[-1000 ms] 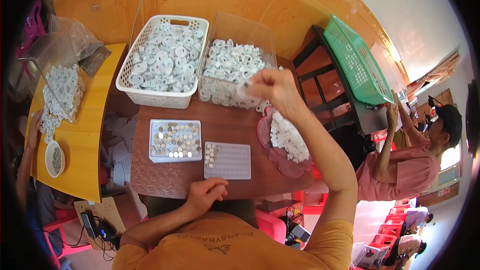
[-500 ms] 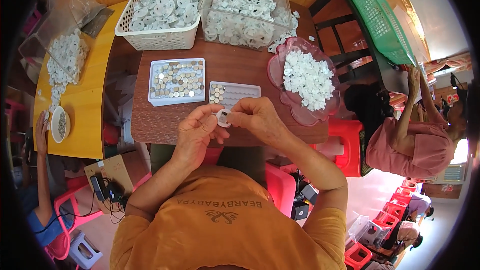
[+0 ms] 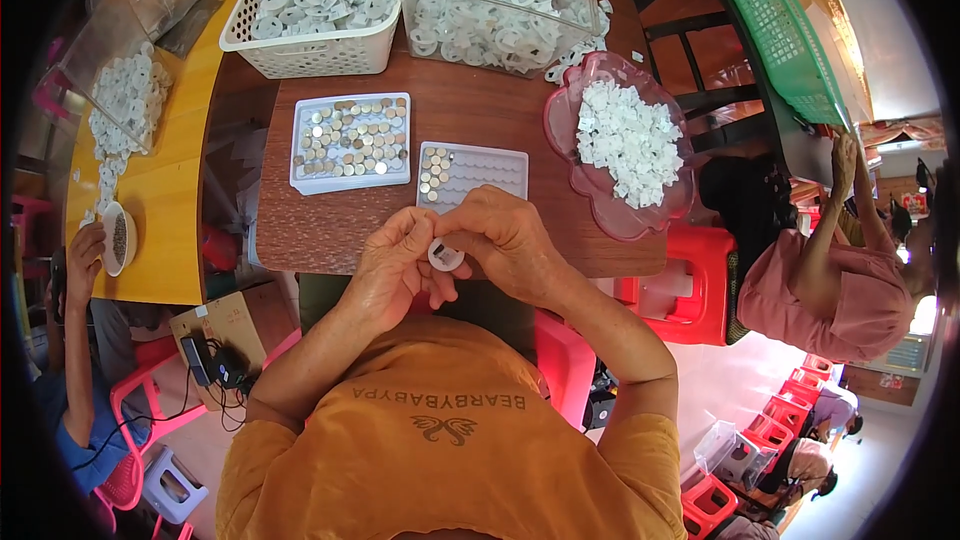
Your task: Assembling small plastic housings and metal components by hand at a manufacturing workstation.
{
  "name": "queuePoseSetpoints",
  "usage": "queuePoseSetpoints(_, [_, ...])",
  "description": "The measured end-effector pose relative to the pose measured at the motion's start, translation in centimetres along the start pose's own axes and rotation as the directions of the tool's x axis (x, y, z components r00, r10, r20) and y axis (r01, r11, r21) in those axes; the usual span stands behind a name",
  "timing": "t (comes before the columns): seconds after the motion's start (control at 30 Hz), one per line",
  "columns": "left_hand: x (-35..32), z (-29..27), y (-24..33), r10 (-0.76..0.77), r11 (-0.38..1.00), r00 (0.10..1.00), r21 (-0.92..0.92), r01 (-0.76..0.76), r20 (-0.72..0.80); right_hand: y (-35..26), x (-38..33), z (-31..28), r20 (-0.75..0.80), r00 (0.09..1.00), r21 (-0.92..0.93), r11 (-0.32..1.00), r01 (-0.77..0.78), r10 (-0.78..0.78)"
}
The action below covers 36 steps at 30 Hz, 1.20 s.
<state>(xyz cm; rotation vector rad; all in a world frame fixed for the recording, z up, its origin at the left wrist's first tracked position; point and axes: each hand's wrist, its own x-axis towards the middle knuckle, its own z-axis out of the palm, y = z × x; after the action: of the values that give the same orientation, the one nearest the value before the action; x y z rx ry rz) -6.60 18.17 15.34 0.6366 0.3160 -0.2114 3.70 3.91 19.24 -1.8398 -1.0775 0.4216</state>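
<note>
Close to the table's front edge, my left hand (image 3: 383,268) and my right hand (image 3: 508,245) meet with bent fingers around a small round white plastic piece (image 3: 446,256). Its face carries a dark mark, and fingers cover part of its rim. Just beyond my hands lies a white tray (image 3: 490,172) with ridged rows. Several round silvery discs, like button cells, fill its left end. To its left, a second white tray (image 3: 350,181) holds many more such discs. A pink scalloped bowl (image 3: 563,130) at the right contains a heap of small white plastic pieces.
At the back of the table stand a white basket (image 3: 330,58) and a clear bin (image 3: 500,52), both heaped with white round parts. On the yellow table (image 3: 170,260) at left, another person's hand (image 3: 85,258) is beside a small white bowl (image 3: 119,240). A red stool (image 3: 690,285) stands at right.
The white piece has shifted slightly down in my fingers, showing more of its face. My view has tilted a little. The other person's hand at left has come nearer the small bowl.
</note>
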Motion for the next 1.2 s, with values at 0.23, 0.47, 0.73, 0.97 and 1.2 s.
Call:
queuePoseSetpoints(0.23, [-0.7,0.2,0.1,-0.030,0.996,1.000,-0.079,0.029,-0.006,-0.4,-0.9,1.0,-0.059,0.977,0.168,0.967,-0.191,0.204])
queuePoseSetpoints(0.47, [-0.9,-1.8,0.4,-0.032,0.991,0.998,-0.132,0.038,0.048,3.4,-0.5,-0.6,-0.390,0.919,-0.117,0.986,-0.115,0.061])
queuePoseSetpoints(0.73, [-0.9,-2.7,0.2,-0.012,0.992,0.999,-0.123,0.007,-0.042,5.9,3.1,1.1,-0.314,0.920,-0.576,0.817,0.010,-0.233])
queuePoseSetpoints(0.97, [-0.6,-2.8,0.4,-0.013,0.989,1.000,-0.145,0.009,-0.027,6.9,4.7,1.4,-0.107,0.949,-0.649,0.744,0.159,-0.296])
queuePoseSetpoints(1.2, [-0.1,-2.6,0.5,-0.018,0.982,0.999,-0.188,0.012,-0.033,6.3,3.7,0.7,-0.223,0.936,-0.527,0.841,0.120,-0.274])
